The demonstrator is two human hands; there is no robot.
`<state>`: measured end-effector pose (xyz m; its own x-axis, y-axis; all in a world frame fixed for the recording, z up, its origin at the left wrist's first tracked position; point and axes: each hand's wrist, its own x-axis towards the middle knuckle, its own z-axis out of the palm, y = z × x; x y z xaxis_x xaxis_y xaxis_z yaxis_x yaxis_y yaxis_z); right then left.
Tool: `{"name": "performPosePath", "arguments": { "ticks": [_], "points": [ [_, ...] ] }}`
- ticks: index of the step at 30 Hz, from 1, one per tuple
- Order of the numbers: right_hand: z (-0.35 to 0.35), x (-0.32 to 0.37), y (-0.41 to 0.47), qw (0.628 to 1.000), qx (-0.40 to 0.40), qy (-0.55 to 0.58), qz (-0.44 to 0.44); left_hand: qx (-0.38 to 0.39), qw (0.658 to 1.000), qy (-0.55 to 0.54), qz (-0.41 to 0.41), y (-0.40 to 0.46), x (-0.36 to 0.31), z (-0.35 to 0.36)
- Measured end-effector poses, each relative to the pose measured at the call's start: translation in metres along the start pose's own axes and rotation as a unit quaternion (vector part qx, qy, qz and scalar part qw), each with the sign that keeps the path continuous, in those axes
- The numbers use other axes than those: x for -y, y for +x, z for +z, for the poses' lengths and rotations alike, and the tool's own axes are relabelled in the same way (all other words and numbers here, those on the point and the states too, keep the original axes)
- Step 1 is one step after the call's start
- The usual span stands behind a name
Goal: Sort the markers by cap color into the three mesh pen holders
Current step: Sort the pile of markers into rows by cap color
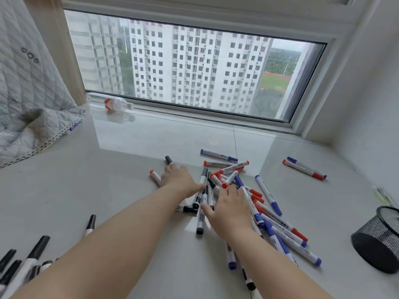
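A loose pile of markers (pixel 248 197) with red, blue and black caps lies on the pale sill. My left hand (pixel 179 179) reaches to the pile's far left, its fingers curled over a black-capped marker (pixel 169 160) whose cap sticks out beyond them. A red-capped marker (pixel 154 175) lies just left of that hand. My right hand (pixel 228 209) rests flat on the pile, its fingertips touching a blue-capped marker (pixel 239 181) and its neighbours. One black mesh pen holder (pixel 380 240) stands at the right edge. Several black-capped markers (pixel 32 255) stand upright at the bottom left, and whatever holds them is hidden.
A quilted grey blanket (pixel 28 104) covers the left side. A plastic bottle (pixel 114 103) lies by the window frame at the back. Stray markers lie apart at the right (pixel 304 168) and near left (pixel 90 223). A wall closes off the right side.
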<state>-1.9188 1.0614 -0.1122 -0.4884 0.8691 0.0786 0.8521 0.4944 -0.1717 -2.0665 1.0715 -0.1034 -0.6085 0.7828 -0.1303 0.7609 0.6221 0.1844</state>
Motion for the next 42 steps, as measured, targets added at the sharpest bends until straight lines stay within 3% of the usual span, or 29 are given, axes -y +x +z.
{"name": "performPosePath", "arguments": {
  "ticks": [15, 20, 36, 42],
  "points": [
    [0.012, 0.014, 0.028, 0.997, 0.069, -0.008, 0.041, 0.007, 0.999, -0.044, 0.002, 0.035, 0.007, 0.005],
    [0.021, 0.02, 0.037, 0.997, 0.057, -0.016, 0.049, -0.049, 0.998, -0.033, 0.037, 0.045, 0.009, 0.01],
    [0.02, 0.037, 0.056, 0.992, 0.074, 0.046, 0.094, -0.083, 0.988, -0.099, 0.083, 0.041, 0.003, 0.016],
    [0.015, 0.031, 0.063, 0.99, 0.051, 0.068, 0.115, -0.164, 0.976, -0.097, 0.108, 0.034, 0.008, 0.026]
  ]
}}
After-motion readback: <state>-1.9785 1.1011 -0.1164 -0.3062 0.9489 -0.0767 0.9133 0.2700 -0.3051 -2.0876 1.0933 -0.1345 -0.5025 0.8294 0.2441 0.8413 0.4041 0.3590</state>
